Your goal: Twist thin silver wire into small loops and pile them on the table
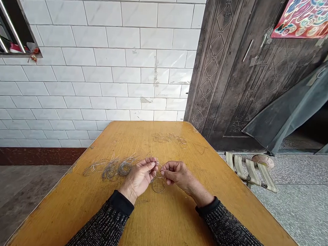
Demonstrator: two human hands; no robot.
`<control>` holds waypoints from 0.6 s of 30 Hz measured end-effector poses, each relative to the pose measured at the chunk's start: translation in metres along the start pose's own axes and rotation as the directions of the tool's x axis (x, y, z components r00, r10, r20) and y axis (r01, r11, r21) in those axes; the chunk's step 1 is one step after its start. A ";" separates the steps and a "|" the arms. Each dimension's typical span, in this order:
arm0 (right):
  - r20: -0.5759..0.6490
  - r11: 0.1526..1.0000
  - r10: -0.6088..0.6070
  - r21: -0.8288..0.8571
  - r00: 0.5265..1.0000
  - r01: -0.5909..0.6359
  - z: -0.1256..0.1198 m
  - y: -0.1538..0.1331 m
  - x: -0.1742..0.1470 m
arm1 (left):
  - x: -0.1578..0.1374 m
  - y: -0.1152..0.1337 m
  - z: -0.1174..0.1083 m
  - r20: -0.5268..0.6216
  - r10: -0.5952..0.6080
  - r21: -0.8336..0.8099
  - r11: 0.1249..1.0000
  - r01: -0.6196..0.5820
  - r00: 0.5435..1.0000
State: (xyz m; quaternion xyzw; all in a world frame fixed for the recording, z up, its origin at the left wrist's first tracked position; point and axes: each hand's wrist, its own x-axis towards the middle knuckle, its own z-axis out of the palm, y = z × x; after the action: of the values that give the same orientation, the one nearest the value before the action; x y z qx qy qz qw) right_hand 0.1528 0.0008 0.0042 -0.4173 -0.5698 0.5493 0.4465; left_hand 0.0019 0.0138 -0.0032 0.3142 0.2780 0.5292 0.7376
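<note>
Over the middle of the wooden table [170,217], my left hand [141,174] and my right hand [178,175] face each other with thumbs and fingers pinched. Between them is a loop of thin wire [158,189], held at its upper part by both hands; its lower round hangs or lies just below the fingers. Left of my left hand are coils of grey wire [111,169], loosely bundled with loose ends sticking up. Farther back lie several small thin wire rings [168,137], spread in a row.
A single bent piece of wire [201,148] lies near the table's right edge. Beyond the far edge stands a white tiled wall [114,70]. To the right are a dark carved door [226,67], a grey curtain [292,107] and a low strapped stool [250,170].
</note>
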 end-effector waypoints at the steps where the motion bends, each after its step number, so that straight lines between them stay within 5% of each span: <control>1: 0.001 1.000 -0.002 0.001 1.000 0.002 0.000 0.000 0.000 | 0.000 0.000 0.000 0.013 -0.009 0.000 1.000 0.009 1.000; 13: 0.043 0.998 -0.012 -0.055 0.999 0.015 -0.003 -0.002 -0.001 | 0.001 0.001 -0.001 0.036 -0.023 0.038 0.999 0.022 0.999; 18: -0.042 0.994 -0.092 -0.059 0.995 0.089 -0.007 -0.006 -0.004 | -0.002 0.000 0.001 0.082 -0.019 0.197 0.980 0.002 0.996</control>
State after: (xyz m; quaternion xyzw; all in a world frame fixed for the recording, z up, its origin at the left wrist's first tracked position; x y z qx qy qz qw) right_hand 0.1610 -0.0019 0.0102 -0.4158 -0.5934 0.5027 0.4716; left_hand 0.0020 0.0117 -0.0026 0.4060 0.2996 0.4816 0.7166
